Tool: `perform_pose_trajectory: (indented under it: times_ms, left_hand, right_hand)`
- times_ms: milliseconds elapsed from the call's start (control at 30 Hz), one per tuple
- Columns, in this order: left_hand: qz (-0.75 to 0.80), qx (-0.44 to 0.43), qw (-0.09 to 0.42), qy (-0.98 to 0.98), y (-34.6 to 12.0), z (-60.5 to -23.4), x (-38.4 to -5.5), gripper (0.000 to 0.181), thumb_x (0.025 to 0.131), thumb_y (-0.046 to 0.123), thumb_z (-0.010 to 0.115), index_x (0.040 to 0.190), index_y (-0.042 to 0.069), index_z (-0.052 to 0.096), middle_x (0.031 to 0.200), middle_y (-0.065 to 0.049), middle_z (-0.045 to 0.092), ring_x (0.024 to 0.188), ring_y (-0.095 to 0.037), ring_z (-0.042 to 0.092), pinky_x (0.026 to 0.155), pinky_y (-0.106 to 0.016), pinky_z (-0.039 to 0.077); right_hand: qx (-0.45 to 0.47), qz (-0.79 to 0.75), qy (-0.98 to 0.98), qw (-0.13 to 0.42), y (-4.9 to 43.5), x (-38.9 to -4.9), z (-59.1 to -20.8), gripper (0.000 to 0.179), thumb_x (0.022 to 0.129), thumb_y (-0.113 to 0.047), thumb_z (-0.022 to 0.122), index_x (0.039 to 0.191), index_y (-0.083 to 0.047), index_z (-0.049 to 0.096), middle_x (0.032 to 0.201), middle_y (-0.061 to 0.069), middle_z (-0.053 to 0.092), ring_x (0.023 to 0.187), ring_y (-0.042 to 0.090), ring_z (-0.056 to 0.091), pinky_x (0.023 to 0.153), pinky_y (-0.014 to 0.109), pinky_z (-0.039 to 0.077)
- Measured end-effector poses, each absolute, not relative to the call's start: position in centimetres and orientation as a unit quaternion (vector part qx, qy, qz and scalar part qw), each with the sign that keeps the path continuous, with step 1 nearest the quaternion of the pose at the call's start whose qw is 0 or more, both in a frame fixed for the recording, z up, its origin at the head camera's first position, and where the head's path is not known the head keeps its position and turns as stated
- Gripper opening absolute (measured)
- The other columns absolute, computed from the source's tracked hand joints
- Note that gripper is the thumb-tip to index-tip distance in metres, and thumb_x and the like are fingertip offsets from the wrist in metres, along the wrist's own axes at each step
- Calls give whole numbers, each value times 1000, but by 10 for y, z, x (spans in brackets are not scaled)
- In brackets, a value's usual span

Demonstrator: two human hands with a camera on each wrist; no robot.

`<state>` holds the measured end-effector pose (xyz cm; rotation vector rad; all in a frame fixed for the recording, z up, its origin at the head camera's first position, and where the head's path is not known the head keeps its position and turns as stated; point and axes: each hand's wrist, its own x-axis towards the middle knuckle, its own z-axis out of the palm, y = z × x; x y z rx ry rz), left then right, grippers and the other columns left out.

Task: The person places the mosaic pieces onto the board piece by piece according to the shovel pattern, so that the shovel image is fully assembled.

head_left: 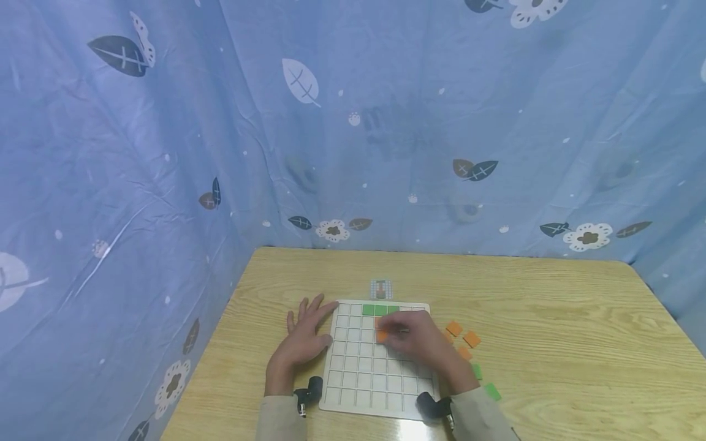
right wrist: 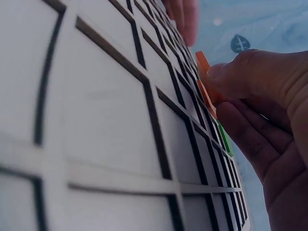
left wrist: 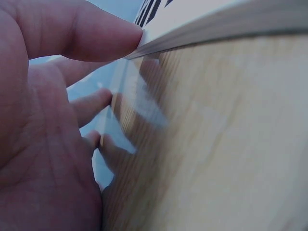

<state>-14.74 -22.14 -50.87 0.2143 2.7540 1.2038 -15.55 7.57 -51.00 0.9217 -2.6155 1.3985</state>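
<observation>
A white board (head_left: 350, 381) with a square grid lies on the wooden table. Three green square tiles (head_left: 380, 310) fill neighbouring cells of its far row, and an orange tile (head_left: 378, 321) sits just below the middle one. Over the cell below that, my right hand (head_left: 421, 343) pinches another orange tile (right wrist: 202, 61) between thumb and fingers; in the right wrist view it stands tilted above the board. My left hand (head_left: 302, 343) lies spread at the board's left side, with thumb and index finger (left wrist: 103, 33) touching the edge. My right hand hides some cells.
Several loose orange tiles (head_left: 471, 339) and a few green tiles (head_left: 493, 392) lie on the table (head_left: 573, 343) to the right of the board, partly behind my right arm. A small card (head_left: 381, 289) with a gridded coloured picture lies beyond the board. A blue patterned curtain (head_left: 386, 153) hangs behind.
</observation>
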Motion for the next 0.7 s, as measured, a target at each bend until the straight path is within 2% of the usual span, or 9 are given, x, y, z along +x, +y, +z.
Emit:
perform_pose_trajectory:
  times_ms: [333, 700]
  left_hand:
    - [397, 71, 67, 913, -220, -508, -147, 84, 80, 5, 63, 162, 20, 55, 182, -18, 23, 170, -49, -3, 128, -76, -17]
    - [393, 71, 68, 914, -221, -511, -148, 84, 80, 5, 63, 162, 21, 54, 182, -17, 23, 170, -49, -3, 129, -75, -16]
  right_hand:
    - [313, 397, -860, 76, 69, -156, -513, 28, 86, -2, 88, 113, -10, 85, 109, -1, 85, 103, 16, 81, 95, 39, 66]
    - [299, 383, -872, 58, 65, -155, -511, 29, 87, -3, 87, 115, -10, 85, 112, -2, 85, 107, 17, 80, 98, 42, 65]
